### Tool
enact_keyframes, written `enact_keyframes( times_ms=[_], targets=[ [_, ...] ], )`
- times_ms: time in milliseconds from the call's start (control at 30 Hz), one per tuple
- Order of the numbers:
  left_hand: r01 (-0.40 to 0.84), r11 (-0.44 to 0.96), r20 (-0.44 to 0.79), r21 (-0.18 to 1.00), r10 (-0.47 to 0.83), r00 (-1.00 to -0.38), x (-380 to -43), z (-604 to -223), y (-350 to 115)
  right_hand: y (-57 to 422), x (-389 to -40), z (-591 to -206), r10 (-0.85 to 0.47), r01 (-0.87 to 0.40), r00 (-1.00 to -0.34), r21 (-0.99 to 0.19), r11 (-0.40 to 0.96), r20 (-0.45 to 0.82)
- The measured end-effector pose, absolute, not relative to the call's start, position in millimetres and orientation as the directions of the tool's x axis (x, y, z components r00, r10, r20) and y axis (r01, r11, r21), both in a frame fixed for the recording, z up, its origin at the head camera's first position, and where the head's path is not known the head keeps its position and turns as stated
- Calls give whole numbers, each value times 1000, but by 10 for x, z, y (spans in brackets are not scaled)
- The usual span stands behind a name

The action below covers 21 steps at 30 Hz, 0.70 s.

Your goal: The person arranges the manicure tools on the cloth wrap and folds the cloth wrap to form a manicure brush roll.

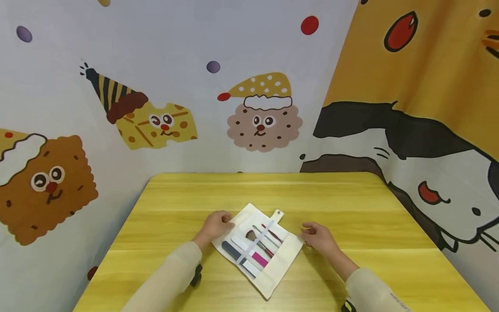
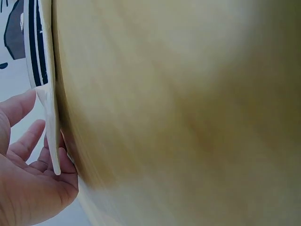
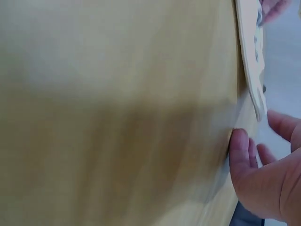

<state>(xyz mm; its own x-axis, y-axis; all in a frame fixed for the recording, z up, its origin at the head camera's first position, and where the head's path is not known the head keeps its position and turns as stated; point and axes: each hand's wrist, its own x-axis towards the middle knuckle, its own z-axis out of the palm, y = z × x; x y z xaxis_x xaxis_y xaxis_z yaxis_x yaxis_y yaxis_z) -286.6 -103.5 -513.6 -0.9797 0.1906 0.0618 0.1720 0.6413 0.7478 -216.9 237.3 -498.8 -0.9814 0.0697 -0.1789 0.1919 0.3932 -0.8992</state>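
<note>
A cream cloth tool roll lies unfolded and askew on the table, with a snap tab at its far edge. Under its pale elastic band sit a dark flat file, a white-and-pink flat piece, a brush with dark bristles and slim tools, one of them red. My left hand grips the roll's left edge, thumb on top and fingers beneath, as the left wrist view shows. At the right corner my right hand hovers with loosely bent fingers, its thumb right by the cloth tip.
The yellow wood-grain table stretches out on all sides of the roll. Behind it hangs a pale wall covering with cartoon cookies and cheese; a yellow cartoon panel hangs at the right. Dark wrist devices sit under both sleeves.
</note>
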Motion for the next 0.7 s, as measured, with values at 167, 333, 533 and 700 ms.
enact_keyframes(
  times_ms=[167,333,533,700],
  targets=[
    [163,638,50,752,191,-980,-2860,-5115,-1034,2292,-2063,-4996,107,199,-979,-901,385,-171],
    [119,633,1,765,184,-983,-2802,-5083,-1109,2135,-2210,-5013,110,165,-985,-891,422,-131],
    [70,620,-26,782,144,-989,-2666,-5074,-1246,2043,-2614,-5023,108,156,-987,-894,419,-122],
    [62,598,-47,799,164,-985,-2502,-5047,-1329,1991,-2971,-5064,117,179,-983,-899,400,-144]
  ],
)
